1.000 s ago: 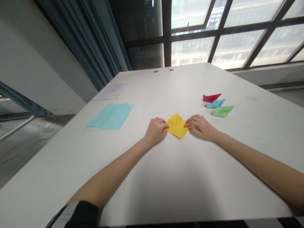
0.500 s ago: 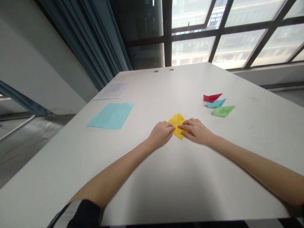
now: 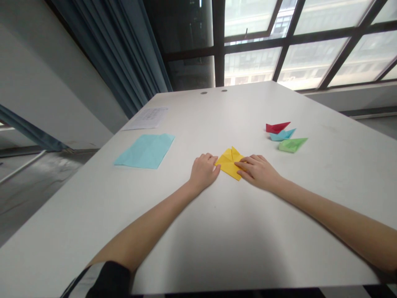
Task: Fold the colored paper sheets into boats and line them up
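A folded yellow paper [image 3: 228, 162] lies flat on the white table [image 3: 217, 231], with small triangular flaps at its far edge. My left hand [image 3: 203, 170] rests at the paper's left corner, fingers curled and thumb tip on the corner. My right hand [image 3: 258, 170] lies over the paper's right part, its fingers close together and pressing down on the sheet. Both forearms stretch across the table toward me.
A light blue sheet [image 3: 145, 150] lies at the left, with a white printed page [image 3: 146, 118] behind it. Three folded paper shapes sit at the right: red [image 3: 277, 126], blue [image 3: 281, 135] and green [image 3: 291, 144]. Windows and a dark curtain stand beyond the table's far edge.
My right hand moved left over the paper's right part and stays there. My left hand slid in toward the middle, then drew back to the left corner, uncovering more yellow.
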`<state>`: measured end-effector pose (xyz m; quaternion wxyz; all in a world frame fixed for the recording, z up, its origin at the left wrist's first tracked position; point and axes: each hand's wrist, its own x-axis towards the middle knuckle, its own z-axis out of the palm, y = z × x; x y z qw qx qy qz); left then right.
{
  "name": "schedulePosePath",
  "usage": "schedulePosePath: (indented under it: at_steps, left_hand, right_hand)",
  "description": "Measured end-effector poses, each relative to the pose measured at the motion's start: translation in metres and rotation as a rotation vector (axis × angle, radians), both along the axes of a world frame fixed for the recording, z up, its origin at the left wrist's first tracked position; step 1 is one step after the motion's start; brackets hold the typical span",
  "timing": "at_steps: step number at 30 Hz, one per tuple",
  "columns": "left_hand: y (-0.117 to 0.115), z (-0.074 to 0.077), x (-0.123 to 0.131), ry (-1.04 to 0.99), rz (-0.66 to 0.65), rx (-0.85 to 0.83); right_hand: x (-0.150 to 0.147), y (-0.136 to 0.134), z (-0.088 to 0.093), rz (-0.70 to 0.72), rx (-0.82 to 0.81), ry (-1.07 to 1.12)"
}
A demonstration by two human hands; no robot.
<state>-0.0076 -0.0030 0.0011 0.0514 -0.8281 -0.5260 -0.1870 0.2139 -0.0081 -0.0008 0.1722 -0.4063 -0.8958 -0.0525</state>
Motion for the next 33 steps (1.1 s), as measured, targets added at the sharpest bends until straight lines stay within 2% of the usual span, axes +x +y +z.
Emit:
schedulePosePath:
  at_steps: [5, 9, 13, 17, 26, 33]
  left_hand:
    - [0.0014, -0.0006, -0.0016, -0.104, -0.041, 0.004]
    - [0.0014, 0.0008, -0.0019, -0.201, -0.14, 0.006]
    - [0.0015, 0.0006, -0.0019, -0.175, -0.272, -0.04]
    - [0.0011, 0.0002, -0.0015, -0.112, -0.346, -0.059]
    - [0.0005, 0.0028, -0.0007, -0.068, -0.34, -0.104]
    - [0.0015, 0.0013, 0.0003, -0.001, -0.312, -0.077]
  right_hand:
    - [0.0008, 0.0007, -0.0013, 0.0, -0.005, 0.011]
    - [0.001, 0.0007, -0.002, -0.002, -0.007, 0.023]
    - [0.001, 0.0007, -0.0023, -0.006, -0.006, 0.032]
    - [0.0006, 0.0004, -0.0017, -0.018, -0.02, 0.026]
    - [0.0014, 0.0027, -0.0043, 0.027, -0.051, 0.077]
    - [0.0042, 0.0027, -0.0037, 0.223, -0.056, 0.121]
